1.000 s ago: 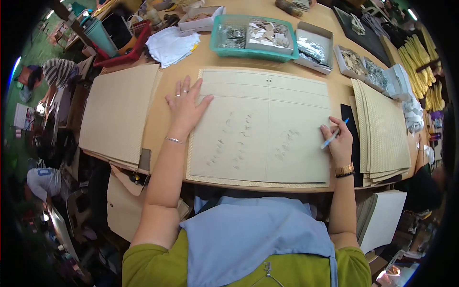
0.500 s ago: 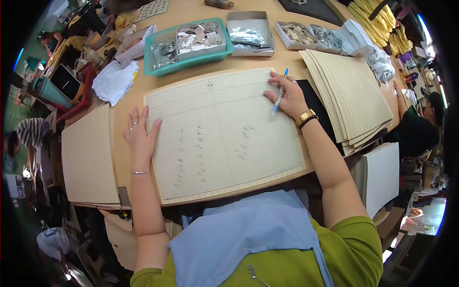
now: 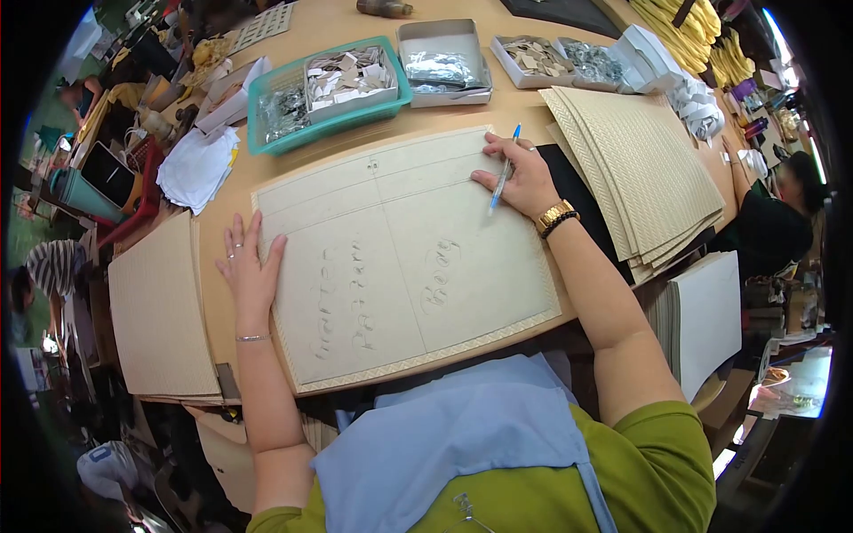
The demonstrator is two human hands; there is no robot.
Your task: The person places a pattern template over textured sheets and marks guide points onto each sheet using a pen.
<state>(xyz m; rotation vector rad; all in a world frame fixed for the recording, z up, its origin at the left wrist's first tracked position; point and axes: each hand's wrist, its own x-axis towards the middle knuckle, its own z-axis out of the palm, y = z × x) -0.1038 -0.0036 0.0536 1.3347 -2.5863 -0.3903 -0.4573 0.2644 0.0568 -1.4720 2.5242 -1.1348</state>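
Observation:
A pale pattern sheet (image 3: 400, 293) with ruled lines and handwriting lies on a slightly larger cream textured sheet (image 3: 444, 354), whose patterned border shows along the sides and near edge. My left hand (image 3: 252, 271) rests at the left edge of these sheets, fingers spread, wearing rings. At the upper right corner, my right hand (image 3: 530, 185) holds a clear pen (image 3: 500, 186) with a blue end between its fingers. The pen points down toward the pattern sheet; I cannot tell whether its tip touches. Some fingertips of this hand lie on the sheet.
Textured sheets are stacked on the right (image 3: 640, 169) and left (image 3: 164, 311). Behind the pattern stand a teal basket (image 3: 333, 123) of small pieces, a grey box (image 3: 444, 40) and open boxes of small parts. White cloths (image 3: 200, 169) lie at left. Other people sit nearby.
The whole view has shifted and turned slightly, so the table items appear farther left. Both hands keep about the same places on the sheets, and the pen stays in my right hand.

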